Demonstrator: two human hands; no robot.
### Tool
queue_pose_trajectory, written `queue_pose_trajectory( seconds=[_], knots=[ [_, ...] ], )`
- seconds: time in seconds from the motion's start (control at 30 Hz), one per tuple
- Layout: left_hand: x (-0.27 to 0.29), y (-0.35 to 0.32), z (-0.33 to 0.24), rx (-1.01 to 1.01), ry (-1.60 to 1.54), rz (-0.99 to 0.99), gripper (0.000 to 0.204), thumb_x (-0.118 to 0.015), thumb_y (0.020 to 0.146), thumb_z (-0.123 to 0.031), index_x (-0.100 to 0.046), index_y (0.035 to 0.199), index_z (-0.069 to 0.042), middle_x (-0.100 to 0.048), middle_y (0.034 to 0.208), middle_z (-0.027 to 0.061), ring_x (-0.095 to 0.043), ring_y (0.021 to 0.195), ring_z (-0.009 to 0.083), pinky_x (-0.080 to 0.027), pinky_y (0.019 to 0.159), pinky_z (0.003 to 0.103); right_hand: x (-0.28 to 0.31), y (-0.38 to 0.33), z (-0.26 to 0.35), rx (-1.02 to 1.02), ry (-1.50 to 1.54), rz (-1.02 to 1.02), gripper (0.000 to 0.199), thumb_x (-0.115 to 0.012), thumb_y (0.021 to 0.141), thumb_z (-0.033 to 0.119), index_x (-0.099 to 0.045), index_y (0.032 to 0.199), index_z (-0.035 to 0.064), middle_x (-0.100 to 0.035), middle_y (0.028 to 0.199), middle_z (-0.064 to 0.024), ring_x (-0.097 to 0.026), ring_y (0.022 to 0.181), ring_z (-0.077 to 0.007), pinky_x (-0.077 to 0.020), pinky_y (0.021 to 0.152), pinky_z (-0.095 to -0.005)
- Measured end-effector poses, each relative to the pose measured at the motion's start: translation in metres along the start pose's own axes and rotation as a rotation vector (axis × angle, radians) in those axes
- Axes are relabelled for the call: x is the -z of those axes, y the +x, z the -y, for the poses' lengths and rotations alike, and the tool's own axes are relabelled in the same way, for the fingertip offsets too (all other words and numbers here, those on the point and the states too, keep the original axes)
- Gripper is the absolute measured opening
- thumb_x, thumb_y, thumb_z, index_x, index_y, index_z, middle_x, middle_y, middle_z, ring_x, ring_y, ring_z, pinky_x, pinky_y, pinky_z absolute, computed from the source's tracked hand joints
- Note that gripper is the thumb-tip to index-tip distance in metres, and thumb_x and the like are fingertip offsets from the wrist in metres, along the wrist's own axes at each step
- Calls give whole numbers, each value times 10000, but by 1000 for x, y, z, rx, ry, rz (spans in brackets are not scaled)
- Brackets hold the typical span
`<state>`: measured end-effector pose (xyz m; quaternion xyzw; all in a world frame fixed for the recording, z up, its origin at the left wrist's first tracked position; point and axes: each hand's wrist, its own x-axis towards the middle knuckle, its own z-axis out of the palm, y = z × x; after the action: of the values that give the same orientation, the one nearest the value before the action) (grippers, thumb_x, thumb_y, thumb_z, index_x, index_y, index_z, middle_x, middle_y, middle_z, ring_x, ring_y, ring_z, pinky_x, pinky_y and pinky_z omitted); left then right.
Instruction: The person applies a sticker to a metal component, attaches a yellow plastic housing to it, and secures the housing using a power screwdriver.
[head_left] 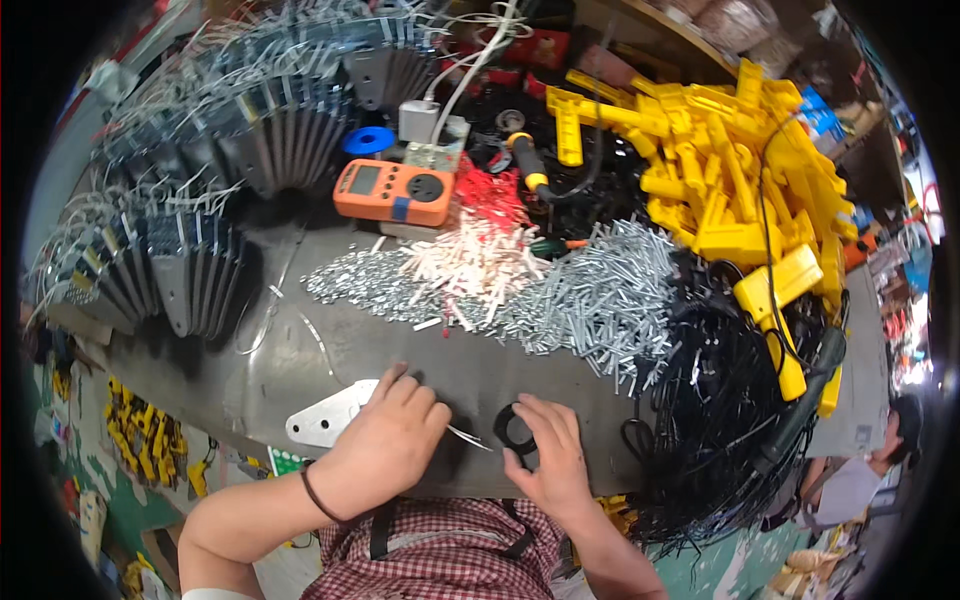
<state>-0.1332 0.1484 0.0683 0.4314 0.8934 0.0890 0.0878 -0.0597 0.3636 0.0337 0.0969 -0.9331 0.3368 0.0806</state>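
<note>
My left hand is closed over the wide end of a flat silvery plate with round holes, which lies near the bench's front edge. Thin white wires stick out from under this hand toward the right. The fingers hide how the wires meet the plate. A black ring, like a roll of tape, is gripped between the thumb and fingers of my right hand. It is tilted up on edge and apart from the wire ends.
Beyond my hands lie heaps of metal pins, pale sleeves and small metal pieces. An orange meter and a soldering iron sit farther back. Wired plates fan out left; yellow plastic parts and black cables crowd the right.
</note>
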Motion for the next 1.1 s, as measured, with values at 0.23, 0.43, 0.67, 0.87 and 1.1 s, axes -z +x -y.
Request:
queue_pose_trajectory(
  seconds=[0.23, 0.43, 0.67, 0.87, 1.1],
  knots=[
    [-5, 20, -8, 8, -327, -315, 214, -655, 649, -27, -604, 857, -21, -585, 802, 122, -580, 853, 311, -320, 1037, 531, -30, 7, 13, -271, 1336, -43, 727, -606, 777, -47, -252, 1408, 23, -425, 1365, -167, -403, 1270, -220, -320, 1053, -353],
    [-24, -19, -6, 219, -214, -323, 822, -759, 580, -209, -386, 1278, 14, -383, 1314, 246, -372, 1210, 445, -229, 1040, 572, -36, 23, 28, -354, 964, 5, 917, -716, 788, 113, -118, 1483, 120, -420, 1353, -152, -459, 1195, -239, -389, 1016, -378],
    [-28, 12, -25, 97, -292, -188, 729, -759, 689, -325, -458, 1283, -27, -499, 1211, 200, -479, 1067, 385, -353, 966, 459, 27, 17, 21, -55, 406, 163, 883, -726, 781, 237, -191, 1471, 113, -408, 1368, -175, -417, 1260, -323, -367, 1039, -418],
    [-26, 9, -24, 117, -416, -301, 659, -762, 657, -189, -488, 1222, 10, -560, 1033, 206, -496, 1006, 380, -393, 871, 482, 225, 11, -20, -255, -250, -961, 190, -645, 798, 82, -633, 983, 40, -632, 961, -151, -605, 888, -316, -486, 789, -384],
    [-32, 12, -28, 62, -277, -332, 578, -753, 680, -243, -525, 1162, -22, -550, 1014, 178, -488, 981, 381, -369, 896, 494, 312, -53, -110, -613, -558, -863, 348, -563, 895, 177, -540, 1214, 41, -564, 1123, -233, -522, 1093, -389, -431, 908, -449]
  ],
)
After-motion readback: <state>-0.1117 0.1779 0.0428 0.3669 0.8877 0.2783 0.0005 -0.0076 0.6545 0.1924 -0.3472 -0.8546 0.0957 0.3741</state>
